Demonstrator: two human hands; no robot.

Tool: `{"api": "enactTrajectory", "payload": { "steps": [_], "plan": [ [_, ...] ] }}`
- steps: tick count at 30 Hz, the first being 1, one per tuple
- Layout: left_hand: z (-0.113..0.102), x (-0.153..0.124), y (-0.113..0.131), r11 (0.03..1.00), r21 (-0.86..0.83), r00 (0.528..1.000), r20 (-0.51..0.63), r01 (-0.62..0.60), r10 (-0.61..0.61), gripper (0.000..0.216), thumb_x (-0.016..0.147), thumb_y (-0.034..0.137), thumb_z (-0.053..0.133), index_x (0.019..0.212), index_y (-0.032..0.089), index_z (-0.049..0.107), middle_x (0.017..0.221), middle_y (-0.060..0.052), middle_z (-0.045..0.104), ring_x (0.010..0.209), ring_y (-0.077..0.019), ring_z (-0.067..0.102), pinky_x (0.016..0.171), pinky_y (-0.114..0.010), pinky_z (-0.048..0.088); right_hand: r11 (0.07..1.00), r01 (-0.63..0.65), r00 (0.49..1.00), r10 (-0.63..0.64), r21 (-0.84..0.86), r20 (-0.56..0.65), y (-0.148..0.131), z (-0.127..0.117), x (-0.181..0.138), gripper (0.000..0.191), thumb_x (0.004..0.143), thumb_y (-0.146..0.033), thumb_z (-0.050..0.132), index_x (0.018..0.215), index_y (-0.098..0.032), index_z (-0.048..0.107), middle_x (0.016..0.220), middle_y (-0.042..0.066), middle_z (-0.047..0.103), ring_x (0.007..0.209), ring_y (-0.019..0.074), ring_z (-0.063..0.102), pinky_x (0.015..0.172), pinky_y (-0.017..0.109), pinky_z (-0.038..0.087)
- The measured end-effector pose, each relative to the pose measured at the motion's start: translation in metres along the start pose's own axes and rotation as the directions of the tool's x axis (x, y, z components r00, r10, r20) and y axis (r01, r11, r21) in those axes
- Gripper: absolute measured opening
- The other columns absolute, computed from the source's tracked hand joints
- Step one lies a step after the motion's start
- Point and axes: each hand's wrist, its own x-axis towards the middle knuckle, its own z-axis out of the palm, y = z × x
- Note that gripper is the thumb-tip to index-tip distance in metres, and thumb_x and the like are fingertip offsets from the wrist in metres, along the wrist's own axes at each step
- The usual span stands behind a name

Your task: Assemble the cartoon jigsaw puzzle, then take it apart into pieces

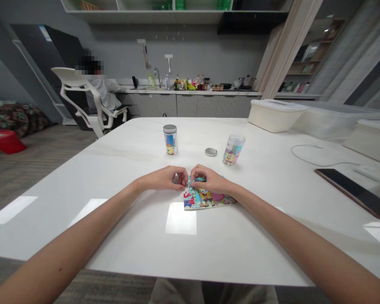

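Head view: two bare hands stand close together at a cartoon panel [196,202], on the person's side of a loose silver lid [210,152].
Left hand: the left hand [168,178] has fingers curled and thumb reaching to the panel's upper left corner; whether it grips anything cannot be told.
Right hand: the right hand [213,180] covers part of the panel's far side, thumb and forefinger nearly meeting; a pinched piece cannot be made out.
Panel look: flat and thin, crowded with teal, red, yellow and pink figures, with a pale border along the near edge.
Panel direction: its long axis runs left to right, the near edge slanting slightly away toward the right; the yellow face appears upright to the person.
Edges and room: white tabletop [129,236] stretches from the panel to the near edge, flanked by both forearms, and a further strip separates the panel from the lid.
Jars: a capped jar [170,141] stands left of the lid, an uncapped jar [233,151] just right of it.
Farther out: a phone [356,192] lies right of the lid and nearer the person; a cream box [274,116] sits beyond it to the right; a co-worker [103,93] sits far beyond it, leftward.
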Motion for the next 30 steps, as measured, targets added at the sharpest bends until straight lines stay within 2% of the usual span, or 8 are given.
{"api": "enactTrajectory", "payload": {
  "steps": [6, 11, 16, 19, 22, 27, 30],
  "plan": [
    [0.003, 0.0, 0.004, 0.999, 0.03, 1.0, -0.003, 0.009, -0.009, 0.019, 0.076, 0.032, 0.064, 0.089, 0.018, 0.063, 0.084, -0.001, 0.064, 0.073, -0.0132, 0.056, 0.065, -0.025, 0.042, 0.997, -0.007, 1.0, 0.007, 0.074, 0.001, -0.001, -0.002, 0.0, 0.01, 0.073, -0.021, 0.069, 0.08, -0.019, 0.062, 0.094, 0.002, 0.052, 0.088, 0.0168, 0.054, 0.084, 0.033, 0.043],
    [0.009, 0.002, 0.009, 0.998, 0.055, 1.0, -0.01, 0.012, -0.011, 0.025, 0.08, 0.041, 0.06, 0.077, 0.017, 0.064, 0.085, -0.002, 0.059, 0.07, -0.0125, 0.053, 0.061, -0.024, 0.04, 0.996, -0.008, 1.0, 0.008, 0.088, 0.004, -0.004, -0.003, 0.0, 0.011, 0.071, -0.021, 0.069, 0.078, -0.019, 0.061, 0.093, 0.002, 0.053, 0.089, 0.0172, 0.053, 0.084, 0.033, 0.042],
    [0.013, 0.004, 0.012, 0.999, -0.015, 0.999, 0.005, 0.041, -0.041, 0.018, 0.077, 0.033, 0.059, 0.072, 0.016, 0.061, 0.074, 0.001, 0.055, 0.063, -0.0107, 0.048, 0.057, -0.023, 0.037, 0.993, -0.008, 1.0, 0.008, 0.121, 0.003, -0.006, -0.004, 0.0, 0.009, 0.074, -0.022, 0.062, 0.079, -0.018, 0.055, 0.087, 0.001, 0.053, 0.08, 0.0151, 0.052, 0.077, 0.03, 0.043],
    [0.011, 0.003, 0.014, 0.998, -0.028, 0.998, 0.015, 0.055, -0.054, 0.015, 0.075, 0.031, 0.059, 0.074, 0.017, 0.061, 0.072, 0.001, 0.055, 0.063, -0.011, 0.047, 0.058, -0.024, 0.037, 0.989, -0.053, 0.999, 0.054, 0.139, -0.002, -0.004, -0.004, 0.0, 0.011, 0.077, -0.025, 0.06, 0.081, -0.018, 0.054, 0.083, 0.0, 0.055, 0.074, 0.0139, 0.05, 0.072, 0.029, 0.043],
    [0.004, 0.002, 0.015, 0.995, -0.006, 0.995, -0.026, 0.096, -0.096, 0.018, 0.075, 0.035, 0.058, 0.074, 0.017, 0.06, 0.071, 0.001, 0.056, 0.064, -0.0121, 0.047, 0.059, -0.024, 0.037, 0.989, -0.09, 0.995, 0.094, 0.114, -0.033, -0.002, -0.002, 0.001, 0.009, 0.077, -0.025, 0.059, 0.081, -0.018, 0.055, 0.078, -0.001, 0.054, 0.071, 0.0135, 0.05, 0.069, 0.029, 0.043],
    [-0.009, 0.0, 0.011, 0.99, 0.041, 0.985, -0.117, 0.136, -0.13, 0.023, 0.075, 0.039, 0.054, 0.072, 0.017, 0.06, 0.07, 0.0, 0.059, 0.065, -0.014, 0.048, 0.059, -0.025, 0.036, 0.998, -0.068, 0.995, 0.069, 0.011, -0.072, 0.0, 0.0, 0.002, 0.007, 0.076, -0.021, 0.061, 0.08, -0.017, 0.064, 0.087, 0.002, 0.058, 0.078, 0.0141, 0.055, 0.074, 0.028, 0.043],
    [-0.009, 0.001, 0.004, 0.973, 0.089, 0.959, -0.205, 0.215, -0.193, 0.021, 0.073, 0.037, 0.054, 0.07, 0.017, 0.06, 0.067, 0.0, 0.058, 0.064, -0.0142, 0.048, 0.059, -0.026, 0.036, 0.992, -0.126, 0.985, 0.127, 0.019, -0.118, 0.001, 0.0, 0.004, 0.009, 0.079, -0.023, 0.059, 0.079, -0.016, 0.065, 0.086, 0.003, 0.06, 0.075, 0.0138, 0.056, 0.072, 0.027, 0.044]
  ]
}}
